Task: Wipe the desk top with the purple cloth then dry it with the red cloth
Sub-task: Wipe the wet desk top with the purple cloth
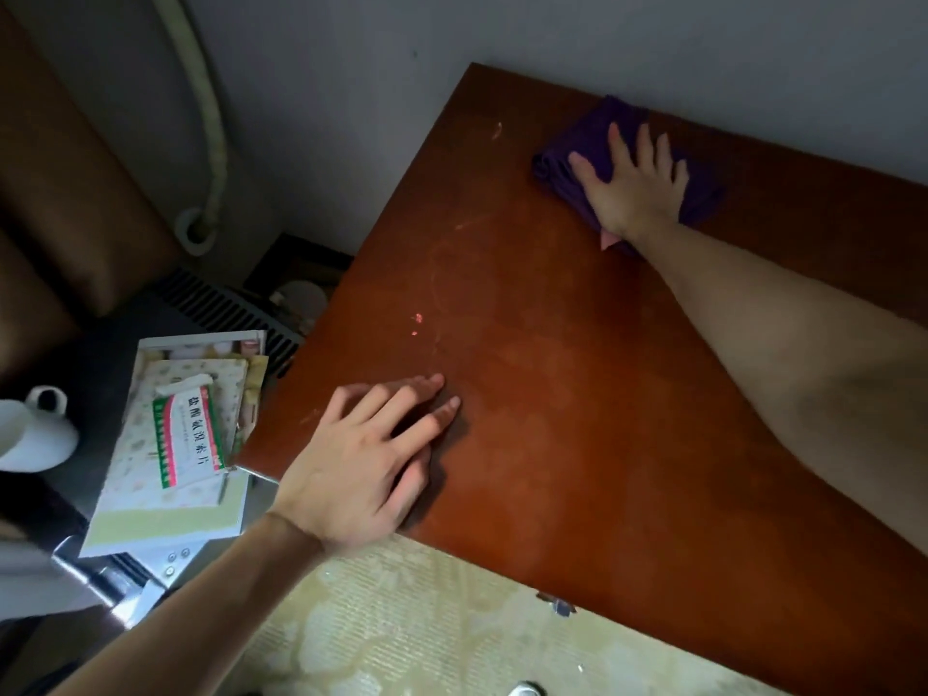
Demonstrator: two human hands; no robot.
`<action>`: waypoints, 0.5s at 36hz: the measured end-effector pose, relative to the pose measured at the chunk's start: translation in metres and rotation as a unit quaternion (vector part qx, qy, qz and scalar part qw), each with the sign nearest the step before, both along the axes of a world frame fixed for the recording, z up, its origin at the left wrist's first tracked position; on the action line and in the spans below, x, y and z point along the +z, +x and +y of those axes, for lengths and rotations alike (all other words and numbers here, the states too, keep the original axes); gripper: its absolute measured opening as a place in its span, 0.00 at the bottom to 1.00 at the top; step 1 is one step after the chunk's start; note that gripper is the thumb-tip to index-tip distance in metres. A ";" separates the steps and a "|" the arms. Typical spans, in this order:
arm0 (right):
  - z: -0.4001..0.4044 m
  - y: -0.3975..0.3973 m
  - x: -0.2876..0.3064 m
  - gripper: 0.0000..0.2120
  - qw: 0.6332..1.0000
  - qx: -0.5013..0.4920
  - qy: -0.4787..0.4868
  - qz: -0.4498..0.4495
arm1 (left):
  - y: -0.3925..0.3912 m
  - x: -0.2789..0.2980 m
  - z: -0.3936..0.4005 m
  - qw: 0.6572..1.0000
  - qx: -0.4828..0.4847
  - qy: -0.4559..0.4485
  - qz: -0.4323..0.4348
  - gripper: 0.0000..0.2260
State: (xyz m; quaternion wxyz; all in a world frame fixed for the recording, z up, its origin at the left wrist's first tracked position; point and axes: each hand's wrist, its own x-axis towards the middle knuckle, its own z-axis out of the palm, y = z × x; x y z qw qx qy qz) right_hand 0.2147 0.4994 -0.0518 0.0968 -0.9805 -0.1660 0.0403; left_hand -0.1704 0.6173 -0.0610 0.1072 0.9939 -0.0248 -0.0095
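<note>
The reddish-brown desk top (577, 394) fills the middle and right of the head view, with faint scratches and a few small pink specks. The purple cloth (577, 138) lies bunched near the desk's far edge by the wall. My right hand (632, 178) presses flat on it with fingers spread, covering most of its middle. A small pink tag sticks out under my wrist. My left hand (366, 459) rests flat on the desk near its front left corner, holding nothing. No red cloth is in view.
A low dark stand to the left of the desk carries a stack of booklets and a medicine box (188, 434). A white cup (35, 434) stands at the far left. A white hose (206, 118) hangs down the grey wall. Patterned yellowish floor (401, 625) lies below.
</note>
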 end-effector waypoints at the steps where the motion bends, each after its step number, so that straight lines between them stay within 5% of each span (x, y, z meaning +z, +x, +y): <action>1: -0.002 -0.014 -0.001 0.42 1.000 -0.001 -0.003 -0.003 | 0.000 0.000 0.000 1.000 -0.003 0.000 -0.003 0.23; 12: -0.015 -0.236 -0.018 0.42 0.997 0.027 -0.008 -0.075 | -0.011 0.000 0.003 0.983 0.042 -0.058 -0.169 0.12; 18: -0.025 -0.358 -0.026 0.39 0.992 0.089 -0.014 -0.091 | -0.026 0.005 0.054 0.984 0.064 -0.045 -0.160 0.13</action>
